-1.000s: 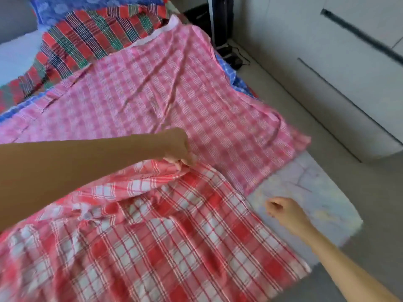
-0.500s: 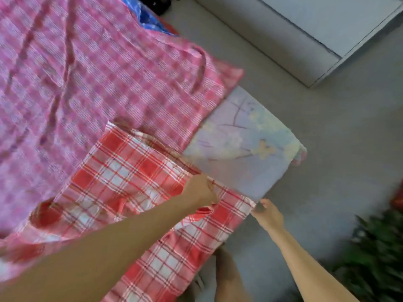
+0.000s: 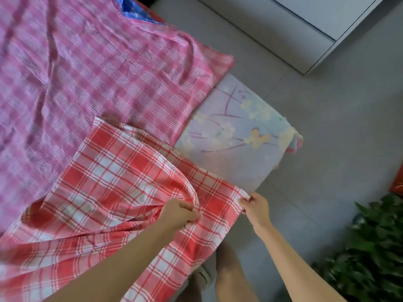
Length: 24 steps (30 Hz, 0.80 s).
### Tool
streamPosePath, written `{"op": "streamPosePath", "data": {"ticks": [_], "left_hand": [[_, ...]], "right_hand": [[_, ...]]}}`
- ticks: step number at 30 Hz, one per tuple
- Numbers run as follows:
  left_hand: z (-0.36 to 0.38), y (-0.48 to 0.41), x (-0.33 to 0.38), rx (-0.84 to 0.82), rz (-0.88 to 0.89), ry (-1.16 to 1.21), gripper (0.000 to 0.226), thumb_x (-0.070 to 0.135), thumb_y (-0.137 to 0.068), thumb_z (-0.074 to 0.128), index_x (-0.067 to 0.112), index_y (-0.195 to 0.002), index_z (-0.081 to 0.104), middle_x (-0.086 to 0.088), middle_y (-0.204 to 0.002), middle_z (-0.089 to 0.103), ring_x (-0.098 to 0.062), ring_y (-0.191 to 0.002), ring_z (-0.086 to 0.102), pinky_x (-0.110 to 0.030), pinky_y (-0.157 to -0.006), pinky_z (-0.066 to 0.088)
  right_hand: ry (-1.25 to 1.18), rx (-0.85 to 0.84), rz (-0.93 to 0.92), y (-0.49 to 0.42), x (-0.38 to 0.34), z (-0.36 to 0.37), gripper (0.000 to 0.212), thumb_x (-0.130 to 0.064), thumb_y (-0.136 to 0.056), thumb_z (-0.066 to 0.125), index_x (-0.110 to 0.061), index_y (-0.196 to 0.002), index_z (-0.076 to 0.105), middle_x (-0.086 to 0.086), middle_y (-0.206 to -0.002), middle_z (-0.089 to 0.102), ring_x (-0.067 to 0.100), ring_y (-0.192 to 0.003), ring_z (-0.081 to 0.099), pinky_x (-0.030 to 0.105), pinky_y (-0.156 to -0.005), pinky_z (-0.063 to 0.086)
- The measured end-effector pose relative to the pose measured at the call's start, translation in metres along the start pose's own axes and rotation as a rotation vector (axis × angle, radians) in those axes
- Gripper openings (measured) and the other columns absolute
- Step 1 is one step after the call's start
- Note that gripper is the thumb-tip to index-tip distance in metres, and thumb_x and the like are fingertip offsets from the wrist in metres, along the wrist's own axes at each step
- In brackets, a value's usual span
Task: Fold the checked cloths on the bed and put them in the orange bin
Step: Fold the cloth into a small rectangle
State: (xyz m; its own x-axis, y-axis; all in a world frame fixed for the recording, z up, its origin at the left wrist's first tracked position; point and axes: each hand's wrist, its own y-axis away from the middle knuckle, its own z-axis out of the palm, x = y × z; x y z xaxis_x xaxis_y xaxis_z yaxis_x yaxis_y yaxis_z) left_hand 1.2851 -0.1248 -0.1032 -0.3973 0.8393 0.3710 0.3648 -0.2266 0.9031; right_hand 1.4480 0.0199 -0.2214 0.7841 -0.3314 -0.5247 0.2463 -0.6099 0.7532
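Lying on the near corner of the bed (image 3: 235, 136), the red checked cloth (image 3: 113, 177) is partly doubled: an upper layer arcs over a lower one, and the near part hangs over the bed's edge. Its right edge runs beside a bare patch of floral sheet.

Left hand (image 3: 178, 214): clenched round a gathered fold of the upper layer, near the cloth's right edge. Right hand (image 3: 256, 209): pinches the cloth's right corner, just beside the left hand, with a short strip of cloth between the two.

Pink checked cloth (image 3: 87, 68): spread and wrinkled over the bed beyond, with the red cloth's far edge lying on it. Blue cloth (image 3: 137, 13): shows at the top, under the pink one.

Grey floor (image 3: 338, 127): open to the right of the bed, between it and a white cabinet (image 3: 294, 25). Green plant (image 3: 370, 253): on the floor, near the right forearm.

Red-orange shape (image 3: 398, 184): cut off by the right frame edge. Cannot tell what it is or whether it holds anything.
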Motion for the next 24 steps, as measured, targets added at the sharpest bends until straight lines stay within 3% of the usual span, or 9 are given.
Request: {"op": "streamPosePath", "data": {"ticks": [1, 3, 6, 8, 11, 15, 18, 21, 24], "left_hand": [[-0.005, 0.006, -0.002, -0.003, -0.005, 0.014, 0.011, -0.005, -0.079, 0.068, -0.003, -0.068, 0.066, -0.004, -0.045, 0.055, -0.008, -0.036, 0.045, -0.016, -0.041, 0.038], [-0.013, 0.020, -0.005, -0.005, 0.019, 0.033, 0.013, -0.005, -0.080, 0.067, -0.003, -0.067, 0.064, -0.002, -0.041, 0.052, -0.007, -0.035, 0.044, -0.016, -0.040, 0.037], [-0.033, 0.050, -0.020, 0.045, 0.089, 0.059, 0.012, -0.002, -0.079, 0.070, -0.010, -0.072, 0.064, -0.007, -0.049, 0.056, -0.006, -0.037, 0.046, -0.016, -0.043, 0.040], [-0.046, 0.067, -0.029, 0.083, 0.154, 0.064, 0.018, 0.002, -0.076, 0.074, -0.014, -0.074, 0.065, -0.010, -0.055, 0.059, -0.006, -0.039, 0.048, -0.015, -0.044, 0.040], [-0.069, 0.099, -0.046, 0.129, 0.230, 0.082, 0.013, 0.004, -0.075, 0.075, -0.001, -0.064, 0.069, -0.003, -0.052, 0.061, -0.004, -0.043, 0.051, -0.015, -0.047, 0.041], [-0.103, 0.138, -0.079, 0.218, 0.284, 0.149, 0.025, 0.001, -0.081, 0.066, 0.013, -0.059, 0.070, -0.004, -0.057, 0.063, -0.012, -0.052, 0.051, -0.025, -0.058, 0.043], [-0.122, 0.170, -0.102, 0.315, 0.342, 0.258, 0.023, -0.002, -0.082, 0.064, 0.010, -0.063, 0.069, -0.002, -0.054, 0.060, -0.013, -0.053, 0.050, -0.025, -0.057, 0.044], [-0.135, 0.196, -0.117, 0.362, 0.379, 0.353, 0.024, -0.003, -0.083, 0.063, 0.009, -0.064, 0.069, 0.004, -0.047, 0.058, -0.004, -0.043, 0.050, -0.016, -0.049, 0.042], [-0.152, 0.218, -0.129, 0.407, 0.373, 0.458, 0.019, -0.005, -0.081, 0.064, 0.005, -0.066, 0.069, -0.001, -0.048, 0.058, -0.008, -0.043, 0.050, -0.019, -0.049, 0.043]], "right_hand": [[0.030, 0.001, -0.053, 0.012, -0.009, 0.003, 0.031, -0.012, -0.071, 0.063, -0.014, -0.059, 0.035, 0.008, -0.058, 0.034, 0.021, -0.056, 0.038, 0.053, -0.062, 0.051], [0.089, -0.014, -0.163, 0.041, -0.033, 0.007, 0.040, -0.013, -0.075, 0.064, -0.015, -0.055, 0.029, 0.009, -0.053, 0.032, 0.029, -0.049, 0.041, 0.038, -0.051, 0.040], [0.093, -0.049, -0.338, 0.103, -0.076, 0.023, 0.051, -0.016, -0.082, 0.065, -0.017, -0.051, 0.025, 0.010, -0.049, 0.030, 0.038, -0.048, 0.044, 0.030, -0.053, 0.021], [0.116, -0.086, -0.422, 0.139, -0.097, 0.038, 0.054, -0.021, -0.084, 0.067, -0.018, -0.049, 0.026, 0.002, -0.043, 0.030, 0.020, -0.041, 0.037, 0.026, -0.049, 0.021], [0.149, -0.175, -0.497, 0.190, -0.111, 0.068, 0.048, -0.016, -0.086, 0.065, -0.019, -0.050, 0.033, -0.006, -0.039, 0.036, 0.007, -0.043, 0.036, 0.018, -0.046, 0.029], [0.136, -0.252, -0.646, 0.250, -0.118, 0.106, 0.038, -0.011, -0.084, 0.065, -0.013, -0.056, 0.041, -0.003, -0.051, 0.037, 0.007, -0.049, 0.031, 0.023, -0.050, 0.026], [0.133, -0.264, -0.729, 0.289, -0.121, 0.126, 0.028, -0.011, -0.083, 0.063, -0.003, -0.061, 0.047, 0.008, -0.056, 0.046, 0.011, -0.053, 0.037, 0.037, -0.052, 0.033], [0.144, -0.255, -0.805, 0.318, -0.122, 0.140, 0.026, -0.010, -0.083, 0.061, 0.000, -0.062, 0.049, 0.014, -0.056, 0.049, 0.019, -0.053, 0.040, 0.041, -0.051, 0.034], [0.164, -0.250, -0.877, 0.347, -0.124, 0.151, 0.025, -0.011, -0.084, 0.060, -0.001, -0.063, 0.053, 0.016, -0.059, 0.053, 0.022, -0.052, 0.042, 0.044, -0.050, 0.039]]}}
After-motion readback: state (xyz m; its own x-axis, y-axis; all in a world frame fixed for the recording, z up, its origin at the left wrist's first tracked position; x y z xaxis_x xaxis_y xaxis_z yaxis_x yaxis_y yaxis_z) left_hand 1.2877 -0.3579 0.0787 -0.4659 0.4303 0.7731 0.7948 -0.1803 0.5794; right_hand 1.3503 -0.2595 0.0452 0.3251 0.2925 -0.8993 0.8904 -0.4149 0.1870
